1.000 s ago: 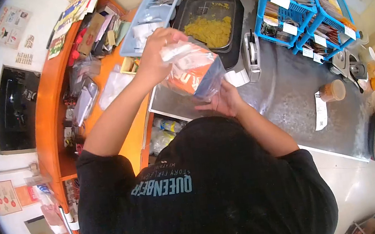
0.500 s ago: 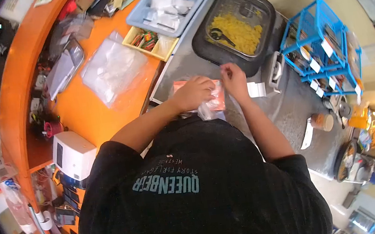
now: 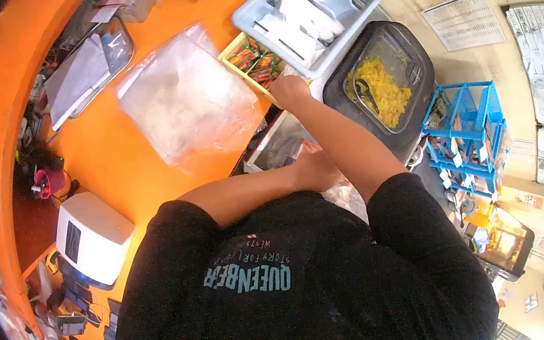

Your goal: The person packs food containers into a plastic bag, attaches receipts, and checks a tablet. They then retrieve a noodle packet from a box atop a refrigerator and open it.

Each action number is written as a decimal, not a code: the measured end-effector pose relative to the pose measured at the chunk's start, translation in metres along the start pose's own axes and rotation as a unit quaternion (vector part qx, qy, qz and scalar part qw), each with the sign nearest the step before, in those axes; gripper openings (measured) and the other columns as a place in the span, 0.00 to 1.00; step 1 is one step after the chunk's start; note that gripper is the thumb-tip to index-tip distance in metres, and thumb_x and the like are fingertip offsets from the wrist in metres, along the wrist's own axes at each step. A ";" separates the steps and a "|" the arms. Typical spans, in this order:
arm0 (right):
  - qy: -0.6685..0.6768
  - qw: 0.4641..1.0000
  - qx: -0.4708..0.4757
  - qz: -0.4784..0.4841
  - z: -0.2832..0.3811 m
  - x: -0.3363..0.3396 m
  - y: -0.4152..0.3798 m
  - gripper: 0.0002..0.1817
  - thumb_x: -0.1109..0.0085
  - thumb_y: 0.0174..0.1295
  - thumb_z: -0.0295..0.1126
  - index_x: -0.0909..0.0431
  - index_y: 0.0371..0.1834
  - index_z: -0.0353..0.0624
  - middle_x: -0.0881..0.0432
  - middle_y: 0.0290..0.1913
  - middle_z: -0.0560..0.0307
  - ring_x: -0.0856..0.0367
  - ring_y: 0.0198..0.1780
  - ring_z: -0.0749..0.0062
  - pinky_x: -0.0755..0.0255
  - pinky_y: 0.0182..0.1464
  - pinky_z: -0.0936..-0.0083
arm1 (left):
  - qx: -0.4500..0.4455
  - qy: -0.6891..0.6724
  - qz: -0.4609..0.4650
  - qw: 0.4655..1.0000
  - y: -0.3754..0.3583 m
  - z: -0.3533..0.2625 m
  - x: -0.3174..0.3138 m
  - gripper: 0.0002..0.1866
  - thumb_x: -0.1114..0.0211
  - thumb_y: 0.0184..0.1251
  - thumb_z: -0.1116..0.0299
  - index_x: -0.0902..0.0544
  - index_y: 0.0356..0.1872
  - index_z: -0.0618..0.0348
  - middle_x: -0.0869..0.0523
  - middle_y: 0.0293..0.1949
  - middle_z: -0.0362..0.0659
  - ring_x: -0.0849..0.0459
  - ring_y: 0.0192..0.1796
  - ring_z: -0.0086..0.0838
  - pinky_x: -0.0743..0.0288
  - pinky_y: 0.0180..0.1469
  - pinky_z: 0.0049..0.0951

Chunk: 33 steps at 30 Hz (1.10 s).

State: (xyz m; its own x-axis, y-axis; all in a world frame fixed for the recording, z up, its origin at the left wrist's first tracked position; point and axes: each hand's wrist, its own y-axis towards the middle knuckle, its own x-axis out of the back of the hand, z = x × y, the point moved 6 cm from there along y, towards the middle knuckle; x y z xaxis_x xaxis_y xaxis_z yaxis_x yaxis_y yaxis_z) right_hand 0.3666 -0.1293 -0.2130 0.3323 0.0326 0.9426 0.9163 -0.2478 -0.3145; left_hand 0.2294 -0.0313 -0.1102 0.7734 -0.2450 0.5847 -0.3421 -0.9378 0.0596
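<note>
My left hand (image 3: 317, 169) is closed on a clear plastic bag (image 3: 345, 198) close in front of my shirt. A bit of an orange-red box (image 3: 310, 147) shows just beyond that hand, mostly hidden by my arms. My right arm crosses over the left, and my right hand (image 3: 290, 89) is at the near end of a yellow tray (image 3: 228, 54). Its fingers point down into the tray, out of sight. Small green and red sachets (image 3: 260, 62) fill the part of the tray beside them.
A blue tray (image 3: 244, 17) of white packets and cutlery stands behind the yellow one. To the right is a black container (image 3: 418, 45) of yellow food with a black spoon, then blue racks (image 3: 463, 117). Plastic bags (image 3: 185, 98) lie on the orange counter (image 3: 92, 150) at left.
My right hand has moved left and away from me, from beside the orange-red box to the yellow tray. My left hand stays with the bag near my body. The view has turned.
</note>
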 end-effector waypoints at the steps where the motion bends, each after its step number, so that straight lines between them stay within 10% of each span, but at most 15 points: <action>1: -0.009 0.999 0.003 0.034 0.000 -0.001 0.001 0.10 0.44 0.65 0.31 0.11 0.37 0.48 0.10 0.39 0.50 0.09 0.40 0.58 0.15 0.39 0.63 | -0.005 -0.006 0.011 1.000 -0.001 0.003 0.003 0.24 0.34 0.65 0.50 0.14 0.46 0.66 0.16 0.55 0.57 0.20 0.61 0.49 0.30 0.64 0.50; 6: -0.015 0.997 0.066 0.033 -0.005 0.021 -0.009 0.11 0.45 0.66 0.31 0.11 0.39 0.48 0.11 0.41 0.51 0.10 0.45 0.57 0.16 0.44 0.62 | -0.244 0.069 -0.225 0.941 0.011 0.025 -0.024 0.24 0.36 0.66 0.51 0.12 0.30 0.69 0.15 0.52 0.55 0.24 0.64 0.48 0.36 0.69 0.49; 12: 0.244 0.965 -0.012 -0.096 -0.036 0.050 -0.018 0.10 0.39 0.61 0.32 0.13 0.38 0.37 0.12 0.40 0.46 0.12 0.44 0.50 0.18 0.44 0.59 | -0.256 0.100 -0.155 0.949 0.026 0.040 -0.044 0.21 0.37 0.69 0.54 0.11 0.31 0.65 0.17 0.57 0.51 0.27 0.68 0.43 0.39 0.71 0.45; 17: 0.598 0.761 -0.215 -0.129 -0.068 0.047 -0.038 0.04 0.36 0.67 0.25 0.14 0.40 0.37 0.15 0.31 0.60 0.17 0.34 0.79 0.23 0.40 0.76 | -0.247 0.100 -0.146 0.953 0.022 0.041 -0.050 0.18 0.38 0.69 0.57 0.11 0.31 0.63 0.17 0.58 0.48 0.26 0.67 0.39 0.35 0.66 0.41; 21: 0.723 0.625 -0.232 -0.179 -0.084 0.041 -0.051 0.07 0.37 0.70 0.28 0.16 0.47 0.39 0.16 0.37 0.65 0.21 0.38 0.78 0.27 0.46 0.79 | -0.176 0.103 0.042 0.978 0.019 0.030 -0.029 0.20 0.41 0.74 0.53 0.13 0.40 0.63 0.19 0.59 0.47 0.27 0.67 0.39 0.34 0.68 0.44; 24: 0.826 0.479 -0.223 -0.198 -0.090 0.036 -0.056 0.07 0.37 0.70 0.29 0.17 0.47 0.39 0.17 0.38 0.65 0.21 0.39 0.78 0.27 0.45 0.75 | -0.216 0.126 -0.030 0.968 0.020 0.032 -0.032 0.18 0.41 0.73 0.54 0.13 0.37 0.61 0.17 0.53 0.44 0.24 0.61 0.37 0.30 0.61 0.43; 27: 0.759 0.587 -0.208 -0.192 -0.095 0.041 -0.061 0.08 0.35 0.68 0.30 0.16 0.45 0.38 0.15 0.36 0.61 0.18 0.37 0.74 0.25 0.44 0.72 | -0.206 0.124 -0.009 0.971 0.021 0.034 -0.035 0.18 0.40 0.73 0.55 0.13 0.37 0.61 0.18 0.56 0.45 0.25 0.63 0.37 0.31 0.63 0.43; 30: 0.485 0.854 -0.153 -0.111 -0.077 0.036 -0.049 0.09 0.33 0.64 0.30 0.15 0.44 0.38 0.13 0.35 0.53 0.15 0.36 0.70 0.22 0.42 0.70 | -0.236 0.090 -0.081 0.964 0.019 0.032 -0.031 0.17 0.38 0.68 0.59 0.12 0.33 0.64 0.15 0.49 0.48 0.21 0.58 0.41 0.31 0.61 0.41; 33: 0.357 0.922 -0.043 -0.143 -0.039 0.038 -0.027 0.12 0.34 0.59 0.28 0.14 0.46 0.40 0.12 0.41 0.46 0.13 0.41 0.55 0.20 0.46 0.62 | -0.178 0.107 -0.133 0.969 0.016 0.034 -0.025 0.16 0.38 0.67 0.59 0.12 0.38 0.64 0.14 0.53 0.53 0.19 0.59 0.47 0.29 0.60 0.46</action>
State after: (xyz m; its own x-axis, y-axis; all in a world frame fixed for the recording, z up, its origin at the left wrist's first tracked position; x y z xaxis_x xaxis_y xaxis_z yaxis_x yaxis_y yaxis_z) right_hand 0.3462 -0.1597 -0.1642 -0.1806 -0.5299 0.8286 0.9125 -0.4047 -0.0600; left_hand 0.2227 -0.0484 -0.1514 0.7440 0.0867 0.6626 -0.3376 -0.8069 0.4847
